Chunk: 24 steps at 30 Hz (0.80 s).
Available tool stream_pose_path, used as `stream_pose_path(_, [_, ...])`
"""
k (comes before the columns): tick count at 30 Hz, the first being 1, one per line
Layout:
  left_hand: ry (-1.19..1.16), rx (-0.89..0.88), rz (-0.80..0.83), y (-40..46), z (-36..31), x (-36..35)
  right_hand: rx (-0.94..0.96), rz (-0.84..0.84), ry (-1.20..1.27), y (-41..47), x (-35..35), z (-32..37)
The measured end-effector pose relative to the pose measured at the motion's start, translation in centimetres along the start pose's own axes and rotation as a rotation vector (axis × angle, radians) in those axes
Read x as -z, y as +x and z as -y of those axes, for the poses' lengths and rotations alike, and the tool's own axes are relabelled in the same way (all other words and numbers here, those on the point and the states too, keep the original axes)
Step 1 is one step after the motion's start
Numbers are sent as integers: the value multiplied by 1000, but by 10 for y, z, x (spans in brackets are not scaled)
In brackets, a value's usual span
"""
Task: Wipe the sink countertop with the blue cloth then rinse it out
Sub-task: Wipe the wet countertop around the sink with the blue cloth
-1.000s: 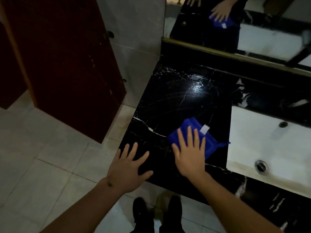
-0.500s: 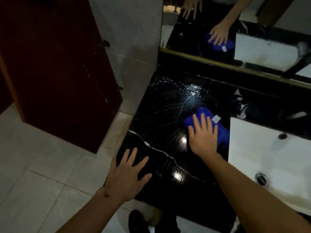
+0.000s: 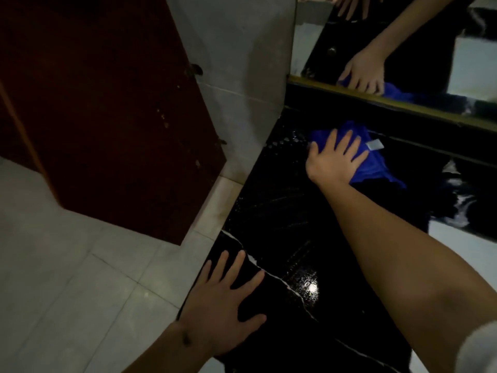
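The blue cloth (image 3: 375, 162), with a small white tag, lies at the far back of the wet black marble countertop (image 3: 271, 211), close to the dark backsplash. My right hand (image 3: 334, 160) presses flat on its left part, fingers spread and pointing toward the wall. My left hand (image 3: 223, 300) rests flat with fingers apart on the countertop's near left corner and holds nothing. Only a sliver of the white sink (image 3: 468, 249) shows at the right edge, behind my right forearm.
A mirror (image 3: 403, 47) with a gold lower edge above the backsplash reflects my hand and the cloth. A dark red door (image 3: 107, 103) stands to the left over pale floor tiles (image 3: 67, 278). A grey tiled wall (image 3: 236, 76) meets the counter's left end.
My right hand has pushed the cloth away from me, from the counter's middle up to the back by the backsplash. The left hand has stayed on the near corner.
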<state>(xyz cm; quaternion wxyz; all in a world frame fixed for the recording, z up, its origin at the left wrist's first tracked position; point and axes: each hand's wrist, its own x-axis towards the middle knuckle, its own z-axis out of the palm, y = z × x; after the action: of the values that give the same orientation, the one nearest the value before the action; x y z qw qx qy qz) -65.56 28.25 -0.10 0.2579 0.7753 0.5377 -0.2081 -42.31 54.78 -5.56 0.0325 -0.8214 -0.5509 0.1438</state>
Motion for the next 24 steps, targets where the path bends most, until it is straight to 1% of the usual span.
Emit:
stream_pose_path(2, [-31, -16, -7, -1, 3, -1, 118, 27, -28, 1, -9, 36])
stream_pose_path(6, [-72, -40, -22, 2, 6, -8, 445, 67, -79, 5, -22, 88])
stream_pose_path(9, [-59, -21, -21, 1, 3, -9, 641, 133, -124, 1, -20, 91])
stream_pose_path(11, [-42, -8, -13, 2, 0, -7, 677, 118, -89, -9, -16, 73])
stream_pose_path(13, [-10, 17, -2, 2, -3, -5, 644, 82, -62, -20, -12, 45])
stream_pose_path(15, [17, 44, 4, 1, -6, -2, 549, 64, -52, -24, -5, 11])
stream_pose_path(18, [26, 71, 5, 0, -11, 0, 336, -9, -31, -26, 9, -52])
stream_pose_path(21, [39, 72, -4, -2, -14, 1, 129, -64, -1, -51, 17, -113])
stream_pose_path(24, [39, 70, -23, -1, -14, 1, 2, -37, -7, -69, 18, -129])
